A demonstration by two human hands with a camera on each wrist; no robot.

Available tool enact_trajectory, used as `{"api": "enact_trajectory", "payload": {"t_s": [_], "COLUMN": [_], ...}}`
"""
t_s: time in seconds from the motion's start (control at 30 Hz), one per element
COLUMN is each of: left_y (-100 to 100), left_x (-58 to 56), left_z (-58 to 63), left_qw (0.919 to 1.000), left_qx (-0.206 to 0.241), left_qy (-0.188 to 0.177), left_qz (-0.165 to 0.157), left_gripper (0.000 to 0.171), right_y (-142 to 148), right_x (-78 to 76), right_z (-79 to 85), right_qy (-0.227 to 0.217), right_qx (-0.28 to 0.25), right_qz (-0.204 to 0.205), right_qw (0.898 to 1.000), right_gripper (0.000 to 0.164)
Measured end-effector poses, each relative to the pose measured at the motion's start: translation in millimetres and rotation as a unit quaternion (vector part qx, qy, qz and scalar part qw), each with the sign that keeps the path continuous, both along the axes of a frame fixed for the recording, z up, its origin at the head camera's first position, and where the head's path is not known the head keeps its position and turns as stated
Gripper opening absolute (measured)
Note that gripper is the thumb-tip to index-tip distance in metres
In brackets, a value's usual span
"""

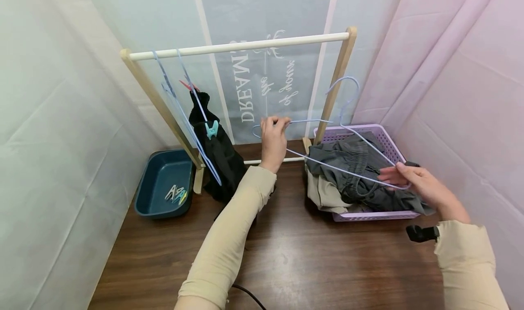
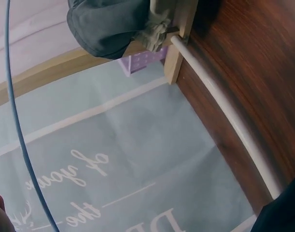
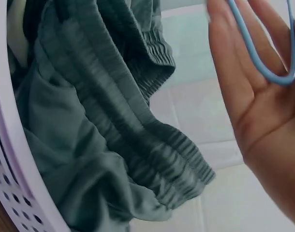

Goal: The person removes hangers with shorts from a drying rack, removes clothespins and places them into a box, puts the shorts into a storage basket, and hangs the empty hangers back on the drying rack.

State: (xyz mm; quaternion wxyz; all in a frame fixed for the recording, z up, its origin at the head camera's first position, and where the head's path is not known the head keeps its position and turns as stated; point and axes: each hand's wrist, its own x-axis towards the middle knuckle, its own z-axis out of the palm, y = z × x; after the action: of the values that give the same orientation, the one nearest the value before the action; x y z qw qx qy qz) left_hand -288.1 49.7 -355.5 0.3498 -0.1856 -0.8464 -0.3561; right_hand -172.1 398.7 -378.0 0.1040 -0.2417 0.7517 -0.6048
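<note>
A light blue wire hanger [image 1: 340, 168] is held up between both hands, its hook pointing upward. My left hand [image 1: 273, 142] pinches the hanger near its left end, in front of the rack. At the right corner, my right hand [image 1: 425, 187] holds the wire with the thumb over it and the fingers behind. The right wrist view shows the rounded hanger corner lying across that hand's extended fingers. Behind and below the hanger, dark grey elastic-waist garments [image 1: 352, 164] are heaped in a purple basket [image 1: 376, 216]. The left wrist view shows only a fingertip of the left hand.
A wooden rack with a white rail [image 1: 245, 46] stands at the back. On its left hang two blue hangers and a black garment [image 1: 223, 164] with a teal clip [image 1: 211, 129]. A dark blue bin [image 1: 157, 178] with several clothespins [image 1: 176, 194] sits at the far left.
</note>
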Motion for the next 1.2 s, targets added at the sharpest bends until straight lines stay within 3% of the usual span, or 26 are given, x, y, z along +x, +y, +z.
{"api": "enact_trajectory", "payload": {"t_s": [0.07, 0.13, 0.27, 0.4, 0.5, 0.63, 0.8, 0.87, 0.97, 1.03, 1.1, 1.2], "left_y": [0, 0, -2, -4, -5, -5, -5, -5, -5, -5, -4, -3], "left_x": [0.0, 0.7, 1.6, 1.8, 2.7, 4.0, 6.0, 7.1, 8.3, 9.7, 11.3, 14.4], "left_z": [-0.7, -1.0, -1.5, -1.5, -1.3, -0.2, 4.3, 6.6, 9.3, 11.6, 14.2, 18.4], "left_qw": [0.9999, 0.9998, 0.9994, 0.9986, 0.9975, 0.9961, 0.9941, 0.9931, 0.9903, 0.9892, 0.9885, 0.9885], "left_qx": [0.000, -0.002, 0.000, 0.008, 0.014, 0.023, 0.039, 0.043, 0.045, 0.042, 0.042, 0.042], "left_qy": [-0.005, -0.009, -0.012, -0.021, -0.026, -0.038, -0.072, -0.092, -0.125, -0.137, -0.143, -0.145], "left_qz": [-0.009, -0.019, -0.033, -0.047, -0.064, -0.077, -0.070, -0.058, -0.042, -0.032, -0.026, -0.014], "left_gripper": [0.023, 0.023, 0.022, 0.022, 0.022, 0.023, 0.026, 0.027, 0.028, 0.028, 0.029, 0.029], "right_y": [2, 3, -2, -9, -13, -20, -30, -34, -38, -40, -41, -43], "right_x": [0.5, 2.4, 6.1, 10.2, 11.5, 11.4, 10.3, 10.0, 10.5, 10.0, 8.4, 4.9], "right_z": [-2.5, -6.1, -11.9, -13.1, -13.7, -14.3, -6.9, -0.1, 11.8, 18.3, 22.2, 23.9], "right_qy": [-0.062, -0.115, -0.180, -0.198, -0.193, -0.182, -0.198, -0.196, -0.170, -0.167, -0.170, -0.190], "right_qx": [-0.055, -0.089, -0.110, -0.110, -0.143, -0.193, -0.278, -0.286, -0.255, -0.243, -0.243, -0.266], "right_qz": [0.079, 0.141, 0.189, 0.189, 0.232, 0.289, 0.317, 0.317, 0.290, 0.286, 0.294, 0.321], "right_qw": [0.994, 0.979, 0.959, 0.956, 0.943, 0.920, 0.885, 0.883, 0.907, 0.912, 0.909, 0.889], "right_gripper": [0.054, 0.057, 0.063, 0.064, 0.063, 0.057, 0.052, 0.051, 0.049, 0.048, 0.046, 0.046]}}
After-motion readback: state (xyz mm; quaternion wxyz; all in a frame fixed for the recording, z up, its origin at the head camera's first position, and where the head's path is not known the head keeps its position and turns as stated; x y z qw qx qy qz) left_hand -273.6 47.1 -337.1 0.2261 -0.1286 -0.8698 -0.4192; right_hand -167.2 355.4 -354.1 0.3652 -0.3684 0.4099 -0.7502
